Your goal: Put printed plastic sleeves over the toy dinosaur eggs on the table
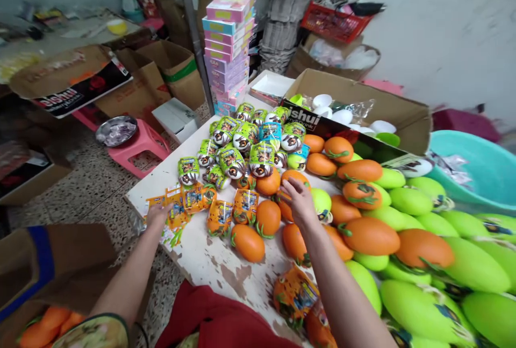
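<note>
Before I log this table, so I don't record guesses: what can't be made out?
Head view throughout:
Left hand: its grip on the orange wrappers, blurred and covered by the hand.
Right hand: any contact with orange eggs beneath, hidden by the hand.
Teal basin: right end, cut off by the picture's edge.
Carton of white shells: its bottom, hidden by its front wall.

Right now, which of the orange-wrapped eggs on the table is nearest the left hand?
The leftmost orange-wrapped egg, right next to the flat orange wrappers under the left hand. The other orange-wrapped eggs all sit farther right.
</note>
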Demonstrator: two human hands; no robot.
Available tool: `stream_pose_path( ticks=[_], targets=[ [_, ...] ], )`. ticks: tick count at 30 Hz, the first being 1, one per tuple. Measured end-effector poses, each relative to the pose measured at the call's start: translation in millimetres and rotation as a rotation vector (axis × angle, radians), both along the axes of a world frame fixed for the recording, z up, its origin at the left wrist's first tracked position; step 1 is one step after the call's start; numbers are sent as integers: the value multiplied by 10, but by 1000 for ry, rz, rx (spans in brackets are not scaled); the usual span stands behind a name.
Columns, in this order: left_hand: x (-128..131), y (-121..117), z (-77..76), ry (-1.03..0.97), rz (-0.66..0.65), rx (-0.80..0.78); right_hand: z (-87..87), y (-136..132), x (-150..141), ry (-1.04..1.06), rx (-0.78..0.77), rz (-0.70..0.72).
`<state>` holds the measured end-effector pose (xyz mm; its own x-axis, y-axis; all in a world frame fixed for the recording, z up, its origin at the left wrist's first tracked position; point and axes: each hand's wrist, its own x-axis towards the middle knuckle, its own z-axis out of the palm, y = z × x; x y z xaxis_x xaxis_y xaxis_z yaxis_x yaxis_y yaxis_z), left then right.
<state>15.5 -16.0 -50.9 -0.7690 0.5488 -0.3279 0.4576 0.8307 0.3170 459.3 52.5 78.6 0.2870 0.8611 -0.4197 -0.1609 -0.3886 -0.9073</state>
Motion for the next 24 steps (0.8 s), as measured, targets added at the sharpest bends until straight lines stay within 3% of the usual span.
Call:
stream_pose_path(
  ticks=[5,12,17,24],
  targets=[
    [5,-45,13,-112,31,-94,62,-740,55,80,-108,-1],
    [-49,-61,119,-153,34,-119,-72,-1569,23,105,-199,37],
    [-9,-149,180,-139,-18,-84,-111,-1939,-35,86,-272,57],
    [54,-172,180,-97,-33,-85,-104,-2201,-173,123,-320,88]
  ],
)
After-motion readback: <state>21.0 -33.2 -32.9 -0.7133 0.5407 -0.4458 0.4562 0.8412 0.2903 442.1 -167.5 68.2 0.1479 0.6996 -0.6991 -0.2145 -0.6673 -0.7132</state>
